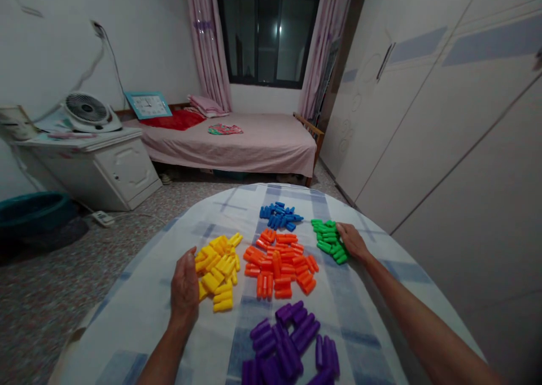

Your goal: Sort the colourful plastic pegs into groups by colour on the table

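Observation:
Five piles of short, rounded plastic pieces, like pen caps, lie on a round table (139,311). My left hand (185,283) is on edge against the left side of the yellow pieces (218,266), its fingers stretched out and holding nothing. My right hand (352,241) rests at the right edge of the green pieces (328,239), fingertips touching them, fingers extended. Between the two hands lie the orange pieces (279,263). Blue pieces (279,215) sit at the far side, and purple pieces (288,345) lie nearest me. Some pieces are side by side in small rows.
A blue-and-white checked cloth covers the table. Beyond it stands a bed (262,142) with a pink sheet. At left are a white cabinet (127,170) with a fan (88,109) on it and a teal basin (36,207). A wardrobe (423,119) lines the right.

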`<state>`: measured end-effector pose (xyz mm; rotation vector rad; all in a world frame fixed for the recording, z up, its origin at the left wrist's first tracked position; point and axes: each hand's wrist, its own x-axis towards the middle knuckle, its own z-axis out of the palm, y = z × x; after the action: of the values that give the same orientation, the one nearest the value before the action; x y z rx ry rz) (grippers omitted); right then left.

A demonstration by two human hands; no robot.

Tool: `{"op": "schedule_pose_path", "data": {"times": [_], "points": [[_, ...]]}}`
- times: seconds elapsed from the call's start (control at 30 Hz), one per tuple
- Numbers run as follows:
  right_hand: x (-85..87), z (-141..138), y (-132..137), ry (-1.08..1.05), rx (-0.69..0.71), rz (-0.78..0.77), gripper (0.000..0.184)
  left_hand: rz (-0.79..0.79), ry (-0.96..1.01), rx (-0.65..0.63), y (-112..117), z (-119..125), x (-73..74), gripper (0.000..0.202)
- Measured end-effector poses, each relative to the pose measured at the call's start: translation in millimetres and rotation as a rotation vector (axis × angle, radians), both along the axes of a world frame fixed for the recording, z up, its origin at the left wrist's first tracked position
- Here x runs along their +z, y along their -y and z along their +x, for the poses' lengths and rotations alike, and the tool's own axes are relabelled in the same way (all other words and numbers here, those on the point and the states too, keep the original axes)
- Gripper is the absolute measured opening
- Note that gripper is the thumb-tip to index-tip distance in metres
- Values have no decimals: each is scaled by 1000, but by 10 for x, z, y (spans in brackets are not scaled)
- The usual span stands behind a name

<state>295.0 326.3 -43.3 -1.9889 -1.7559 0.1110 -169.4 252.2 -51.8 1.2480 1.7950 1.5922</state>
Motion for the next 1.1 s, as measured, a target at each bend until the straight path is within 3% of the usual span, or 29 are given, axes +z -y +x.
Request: {"op": "schedule_pose_path", "data": {"times": [0.07,0.17,0.27,0.4,0.5,0.6,0.77,0.9,1.1], "points": [[-29,29,141,-5,6,-28,53,-9,-20,19,0,-2,10,58],[84,41,219,6,-15,-5,53,-12,-67,29,3,3,35,58],[286,-94,37,107,38,55,49,-3,-98,18,9,5,53,59],[416,-426,-311,267,238,-77,46,3,-98,5,17,-3,57,56],[381,-559,-354,300,346,-182,39,9,-96,-7,13,-12,43,53],[339,-515,-195,319,369,-213,34,24,-101,-21,-4,-20,14,50],[373,-435,19,330,371,-259,47,36,-108,-24,-30,-30,-31,48],[355,-653,-144,310,385,-197,67,35,-93,-33,-44,-38,-60,46],[157,-1057,-527,170,368,-213,86,22,-93,-33,-44,-24,-38,47]]}}
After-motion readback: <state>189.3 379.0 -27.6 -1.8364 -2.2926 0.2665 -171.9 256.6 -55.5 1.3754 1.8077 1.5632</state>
